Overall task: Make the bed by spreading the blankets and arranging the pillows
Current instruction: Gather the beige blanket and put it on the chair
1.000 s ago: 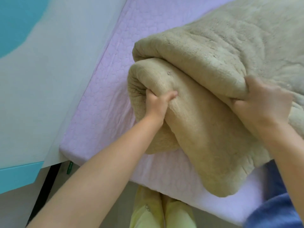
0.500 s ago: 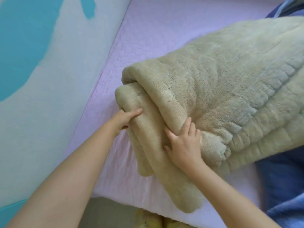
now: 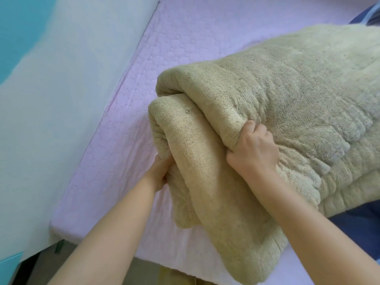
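Blanket (image 3: 277,112), thick and folded, lies on the bed (image 3: 123,140) running away up and right from both grips: left hand (image 3: 161,173) closed on its lower fold, right hand (image 3: 254,149) clenched on the upper.

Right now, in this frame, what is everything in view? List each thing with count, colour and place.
Blanket: one, beige fleece, folded thick, on the bed's near right part.
Mattress cover: one, pale lilac, quilted, under the blanket.
Wall: white with teal patches, left of the bed.
Blue fabric: dark blue, right edge, under the blanket; what it is cannot be told.
Yellow cloth: bottom edge, below the bed's near edge.
Left hand: grip on the blanket's lower fold.
Right hand: grip on the upper fold.
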Demonstrator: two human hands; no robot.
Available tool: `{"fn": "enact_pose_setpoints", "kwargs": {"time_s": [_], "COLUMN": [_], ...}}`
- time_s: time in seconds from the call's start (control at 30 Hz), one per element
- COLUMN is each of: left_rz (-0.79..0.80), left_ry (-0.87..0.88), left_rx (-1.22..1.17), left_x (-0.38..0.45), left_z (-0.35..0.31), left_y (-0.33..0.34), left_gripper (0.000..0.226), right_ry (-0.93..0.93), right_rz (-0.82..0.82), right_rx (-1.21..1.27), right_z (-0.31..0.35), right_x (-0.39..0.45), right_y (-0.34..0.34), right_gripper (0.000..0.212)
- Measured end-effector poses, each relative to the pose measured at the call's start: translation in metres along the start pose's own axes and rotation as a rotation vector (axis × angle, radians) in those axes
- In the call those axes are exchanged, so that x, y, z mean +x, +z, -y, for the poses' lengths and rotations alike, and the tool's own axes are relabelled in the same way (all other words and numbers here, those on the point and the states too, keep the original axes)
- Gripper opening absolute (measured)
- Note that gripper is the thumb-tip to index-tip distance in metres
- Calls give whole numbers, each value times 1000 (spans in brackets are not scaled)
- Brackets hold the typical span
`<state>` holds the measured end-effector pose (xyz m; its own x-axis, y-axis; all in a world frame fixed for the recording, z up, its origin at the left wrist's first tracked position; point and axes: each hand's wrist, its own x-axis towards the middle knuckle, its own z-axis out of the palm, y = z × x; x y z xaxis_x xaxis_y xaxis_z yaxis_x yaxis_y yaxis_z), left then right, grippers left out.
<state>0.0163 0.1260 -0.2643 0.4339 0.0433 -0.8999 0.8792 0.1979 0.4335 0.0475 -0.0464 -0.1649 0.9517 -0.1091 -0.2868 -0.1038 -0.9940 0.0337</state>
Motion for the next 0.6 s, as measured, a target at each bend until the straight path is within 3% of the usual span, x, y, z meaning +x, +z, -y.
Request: {"fn": "enact_pose_setpoints", "kwargs": {"time_s": [0.13, 0.33, 0.47, 0.6], "left_rz": [-13, -73, -154, -276], "left_ry": [42, 316, 549, 690], "left_rx": [-168, -278, -173, -56], "left_x": [-8, -66, -129, -202], "left_z": [7, -6, -20, -33], "left_y": [9, 35, 54, 71], "left_gripper": [61, 56, 73, 59], "right_ry": [-1, -1, -5, -62], "right_rz": [-60, -131, -153, -169], "right_rx": [25, 230, 436, 639], "right_z": [-10, -25, -51, -66], "right_x": [4, -13, -33, -62], "right_y": [6, -23, -79, -140], "right_gripper": [52, 37, 33, 31]}}
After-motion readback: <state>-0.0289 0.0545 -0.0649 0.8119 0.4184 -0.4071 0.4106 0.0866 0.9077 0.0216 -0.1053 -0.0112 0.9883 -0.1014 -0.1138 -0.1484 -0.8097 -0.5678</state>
